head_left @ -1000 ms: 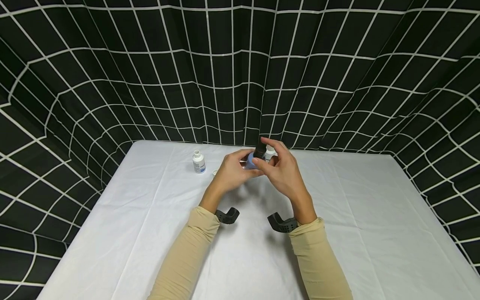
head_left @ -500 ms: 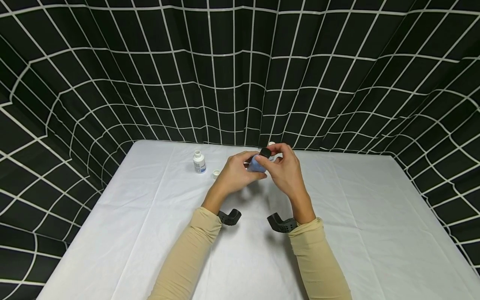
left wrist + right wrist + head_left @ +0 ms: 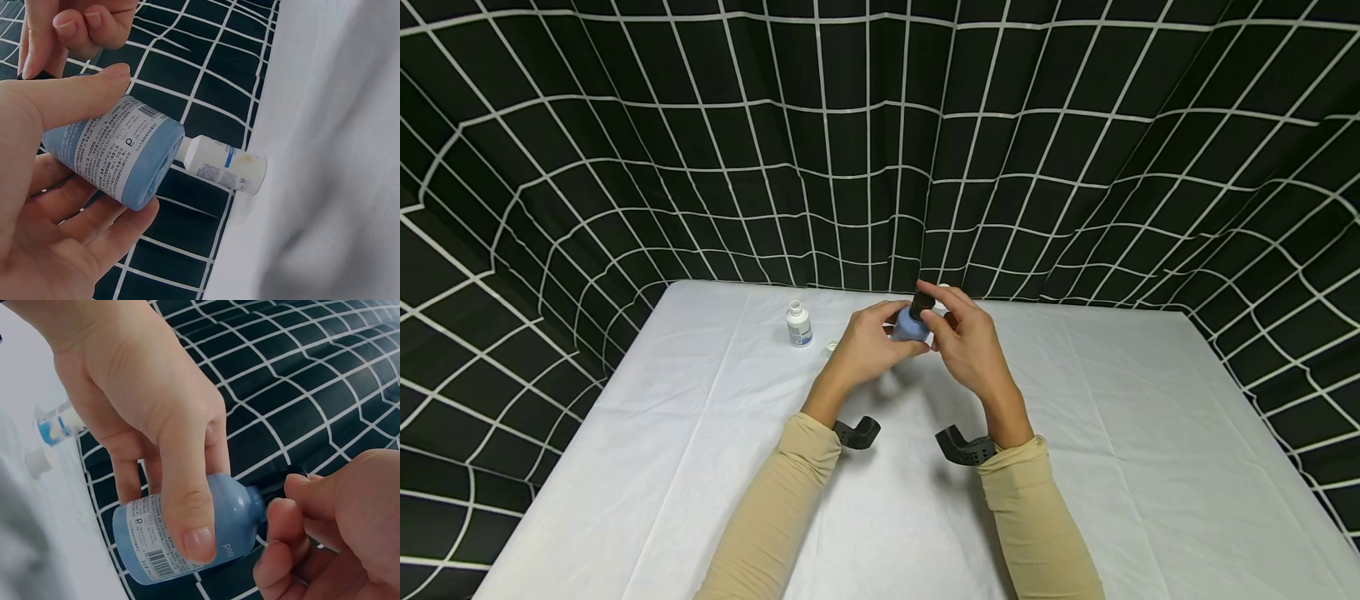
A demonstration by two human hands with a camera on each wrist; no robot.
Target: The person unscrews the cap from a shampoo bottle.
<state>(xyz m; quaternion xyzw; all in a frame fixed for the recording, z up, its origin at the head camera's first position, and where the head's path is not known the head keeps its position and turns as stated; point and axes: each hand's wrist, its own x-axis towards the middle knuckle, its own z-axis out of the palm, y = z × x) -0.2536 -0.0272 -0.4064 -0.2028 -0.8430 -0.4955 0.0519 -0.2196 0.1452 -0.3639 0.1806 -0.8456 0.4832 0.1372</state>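
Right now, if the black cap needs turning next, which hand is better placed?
Probably the right hand: its thumb and fingers are at the black cap. The left hand grips the blue bottle by its body.

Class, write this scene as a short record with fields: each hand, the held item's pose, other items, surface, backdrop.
Left hand: grips a blue rounded bottle with white label
Right hand: pinches its black cylindrical top
Pose: tilted, off the table
Person's left: uncapped white bottle, upright; small round white cap nearby
Behind hands: second white bottle
Surface: white cloth-covered table
Backdrop: black curtain, white grid lines
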